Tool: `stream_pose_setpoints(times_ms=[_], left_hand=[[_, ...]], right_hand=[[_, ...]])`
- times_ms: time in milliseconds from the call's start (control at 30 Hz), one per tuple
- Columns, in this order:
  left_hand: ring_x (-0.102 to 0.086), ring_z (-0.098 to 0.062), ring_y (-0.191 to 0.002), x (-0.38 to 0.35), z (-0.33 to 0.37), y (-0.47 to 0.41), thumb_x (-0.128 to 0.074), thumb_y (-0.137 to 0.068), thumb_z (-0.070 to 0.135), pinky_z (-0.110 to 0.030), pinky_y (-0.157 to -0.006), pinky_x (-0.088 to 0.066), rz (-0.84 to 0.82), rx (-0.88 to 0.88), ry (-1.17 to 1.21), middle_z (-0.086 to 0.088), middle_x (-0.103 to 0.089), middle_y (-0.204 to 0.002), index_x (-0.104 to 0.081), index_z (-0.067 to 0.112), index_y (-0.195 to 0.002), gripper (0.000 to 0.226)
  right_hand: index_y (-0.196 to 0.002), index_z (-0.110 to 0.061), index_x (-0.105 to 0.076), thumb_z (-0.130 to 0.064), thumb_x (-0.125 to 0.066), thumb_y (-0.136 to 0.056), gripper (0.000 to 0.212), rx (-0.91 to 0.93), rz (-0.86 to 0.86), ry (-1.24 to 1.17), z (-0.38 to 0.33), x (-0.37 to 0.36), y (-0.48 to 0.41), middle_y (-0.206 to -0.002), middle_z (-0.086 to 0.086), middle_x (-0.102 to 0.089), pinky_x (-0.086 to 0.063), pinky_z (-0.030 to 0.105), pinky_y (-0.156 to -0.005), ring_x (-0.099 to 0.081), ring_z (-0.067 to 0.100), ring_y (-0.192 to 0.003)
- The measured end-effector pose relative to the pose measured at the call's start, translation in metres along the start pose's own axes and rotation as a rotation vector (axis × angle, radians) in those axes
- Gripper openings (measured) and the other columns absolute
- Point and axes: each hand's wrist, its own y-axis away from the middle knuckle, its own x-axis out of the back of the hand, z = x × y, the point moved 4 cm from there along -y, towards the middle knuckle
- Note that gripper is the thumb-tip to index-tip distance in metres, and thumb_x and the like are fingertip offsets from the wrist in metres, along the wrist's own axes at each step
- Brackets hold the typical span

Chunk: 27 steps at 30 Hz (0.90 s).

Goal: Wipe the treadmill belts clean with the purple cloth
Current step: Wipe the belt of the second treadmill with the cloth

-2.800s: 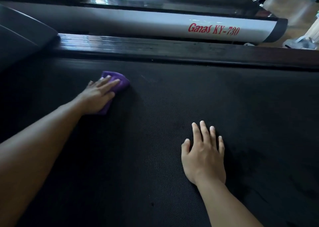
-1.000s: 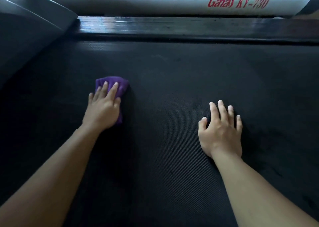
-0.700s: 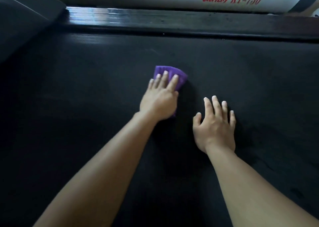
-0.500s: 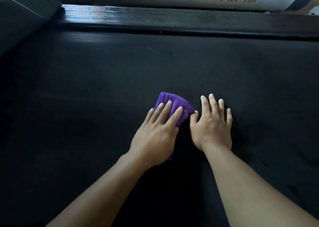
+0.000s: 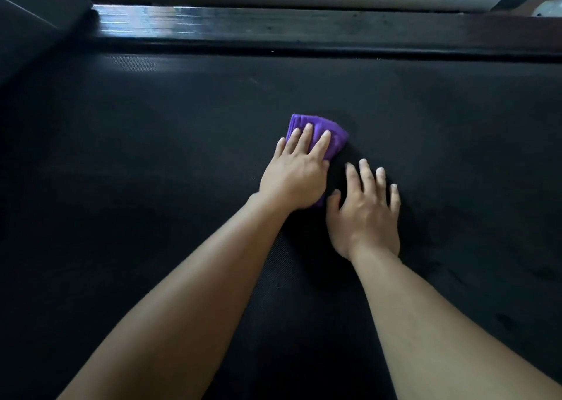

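My left hand (image 5: 293, 177) presses the purple cloth (image 5: 337, 139) flat, fingers straight, mid-way across the treadmill belt (image 5: 152, 162). My right hand (image 5: 365, 214) rests spread just right of it. I judge the cloth could bunch against that thumb and skip patches.

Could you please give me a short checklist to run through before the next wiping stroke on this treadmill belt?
1. Purple cloth under the left hand, straight fingers pressing it: ok.
2. Cloth touching the belt: ok.
3. Path rightward free: not ok, the right hand rests flat on the belt just beside the cloth.
4. Belt free of dirt: cannot tell, too dark.
5. Strip along the side rail wiped: cannot tell.
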Motion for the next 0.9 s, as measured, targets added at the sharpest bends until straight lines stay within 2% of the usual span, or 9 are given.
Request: stream_pose_setpoints(times_ms=[133,333,433,533,633,767,900], left_hand=[[0.001,-0.022,-0.149,-0.001,0.001,0.004,-0.025,-0.102,0.037,-0.04,-0.121,0.0,0.017,-0.016,0.02,-0.004,-0.001,-0.163,-0.008,0.028,-0.154,0.055],[-0.004,-0.022,-0.149,-0.01,-0.001,0.109,-0.016,-0.099,0.042,-0.041,-0.121,-0.005,0.086,-0.001,0.044,-0.004,-0.01,-0.162,-0.016,0.029,-0.154,0.056],[-0.002,-0.019,-0.15,-0.013,-0.002,0.133,-0.009,-0.095,0.044,-0.039,-0.121,-0.002,0.048,0.034,0.039,-0.002,-0.007,-0.162,-0.014,0.031,-0.154,0.061],[0.001,-0.02,-0.149,-0.01,0.002,0.116,-0.011,-0.097,0.042,-0.039,-0.12,0.001,0.056,0.048,0.033,-0.002,-0.003,-0.163,-0.011,0.032,-0.153,0.057],[0.001,-0.02,-0.149,-0.009,0.003,0.067,-0.022,-0.102,0.038,-0.04,-0.119,0.001,0.055,0.06,0.031,-0.002,-0.002,-0.163,-0.009,0.032,-0.153,0.053],[0.0,-0.021,-0.149,-0.003,0.002,0.001,-0.024,-0.102,0.035,-0.041,-0.12,-0.001,0.034,0.076,0.038,-0.002,-0.002,-0.163,-0.01,0.031,-0.154,0.053],[0.001,-0.02,-0.149,-0.002,0.002,0.011,-0.024,-0.103,0.035,-0.041,-0.12,-0.001,0.05,0.054,0.028,-0.001,-0.002,-0.163,-0.009,0.031,-0.154,0.053]], right_hand=[[-0.156,-0.024,-0.022,-0.04,-0.033,-0.099,0.06,0.004,0.005,-0.013,0.0,0.001,0.0,-0.166,-0.002,-0.01,0.001,0.045,-0.123,-0.001,0.022,-0.153],[-0.156,-0.026,-0.022,-0.04,-0.032,-0.098,0.06,-0.001,0.011,-0.025,0.0,0.001,0.0,-0.166,-0.003,-0.01,0.002,0.044,-0.123,-0.002,0.022,-0.153],[-0.156,-0.026,-0.022,-0.039,-0.032,-0.099,0.059,-0.002,0.023,-0.025,0.0,0.0,0.0,-0.166,-0.003,-0.011,0.001,0.045,-0.123,-0.003,0.022,-0.153],[-0.156,-0.026,-0.021,-0.039,-0.032,-0.099,0.06,-0.001,0.014,-0.019,0.0,0.0,0.0,-0.166,-0.003,-0.009,0.002,0.044,-0.123,-0.002,0.022,-0.153],[-0.156,-0.025,-0.022,-0.04,-0.033,-0.098,0.06,-0.002,0.008,-0.016,0.001,0.0,-0.001,-0.166,-0.002,-0.01,0.001,0.045,-0.123,-0.002,0.022,-0.153],[-0.156,-0.026,-0.02,-0.04,-0.033,-0.099,0.06,-0.005,-0.004,-0.012,0.0,0.0,0.0,-0.166,-0.003,-0.008,0.002,0.045,-0.123,0.0,0.022,-0.153],[-0.156,-0.026,-0.022,-0.04,-0.033,-0.099,0.06,-0.005,-0.001,-0.023,0.0,0.0,-0.001,-0.166,-0.003,-0.009,0.002,0.045,-0.123,0.0,0.022,-0.153]])
